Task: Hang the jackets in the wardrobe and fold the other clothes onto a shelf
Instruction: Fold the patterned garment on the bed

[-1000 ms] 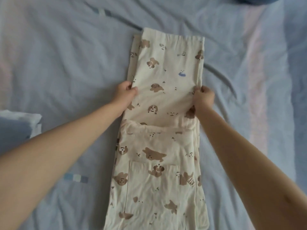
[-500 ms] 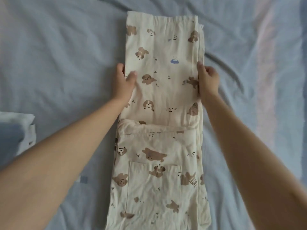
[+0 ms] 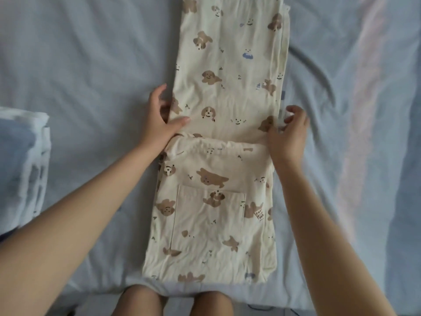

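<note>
Pyjama trousers (image 3: 227, 87) in a cream puppy print lie lengthwise on the pale blue bedsheet (image 3: 91, 65). They are folded into a narrow strip that runs away from you. The near part, with the patch pocket (image 3: 205, 224), is doubled over on top, and its gathered edge crosses the strip right between your hands.

Your left hand (image 3: 157, 124) holds the left edge in a light pinch, with the thumb (image 3: 180, 122) flat on top and the fingers seemingly tucked beneath. Your right hand (image 3: 289, 135) is released at the right edge. Its fingers (image 3: 293, 110) are spread and loosely bent, close to the cloth but closed on nothing.

The step in hand looks like the next cross-fold, bringing the far length back over the pocket section. To do it well:

- Get a grip on the right edge that matches the left, level with it, so the fold line runs square across the strip.
- Catch every layer on the right, where the stacked edges are slightly fanned near the top, or the under-layer will slide out.
- Lift both sides together and lay the far end down flush with the near hem.
- Smooth outward from the middle before letting go.

A folded white-and-blue cloth (image 3: 22, 167) sits well to your left, clear of the work.
</note>
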### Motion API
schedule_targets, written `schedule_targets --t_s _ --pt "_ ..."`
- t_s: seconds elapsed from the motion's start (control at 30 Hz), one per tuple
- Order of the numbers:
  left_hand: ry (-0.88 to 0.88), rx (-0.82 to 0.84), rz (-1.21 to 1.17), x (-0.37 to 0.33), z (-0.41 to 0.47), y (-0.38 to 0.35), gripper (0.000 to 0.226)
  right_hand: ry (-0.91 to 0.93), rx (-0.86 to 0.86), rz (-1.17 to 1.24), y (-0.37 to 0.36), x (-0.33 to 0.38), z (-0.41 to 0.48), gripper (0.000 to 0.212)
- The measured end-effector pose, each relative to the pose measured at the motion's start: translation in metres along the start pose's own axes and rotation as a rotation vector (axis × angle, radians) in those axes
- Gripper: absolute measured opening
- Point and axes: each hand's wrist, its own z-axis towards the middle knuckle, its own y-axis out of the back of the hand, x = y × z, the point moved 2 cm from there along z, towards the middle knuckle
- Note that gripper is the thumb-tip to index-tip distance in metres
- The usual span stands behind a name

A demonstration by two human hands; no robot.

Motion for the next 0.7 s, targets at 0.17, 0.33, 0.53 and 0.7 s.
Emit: schedule_targets --t_s 0.17,0.33,0.53,0.7 --pt "-0.028 -0.370 0.032 -0.009 -0.055 0.011 0.012 0.226 0.072 -0.004 -0.002 0.009 -0.066 0.038" --pt "0.142 -0.025 0.085 0.033 -0.162 0.015 0.037 -0.175 0.272 0.204 0.014 -0.037 -0.144 0.048" --pt "0.317 -0.026 0.342 0.084 -0.266 0.030 0.035 -0.391 0.496 0.137 0.039 -0.096 -0.207 0.046" --pt "0.013 -0.095 0.476 0.082 -0.308 0.038 0.038 -0.287 0.549 0.030 0.047 -0.115 -0.245 0.024"
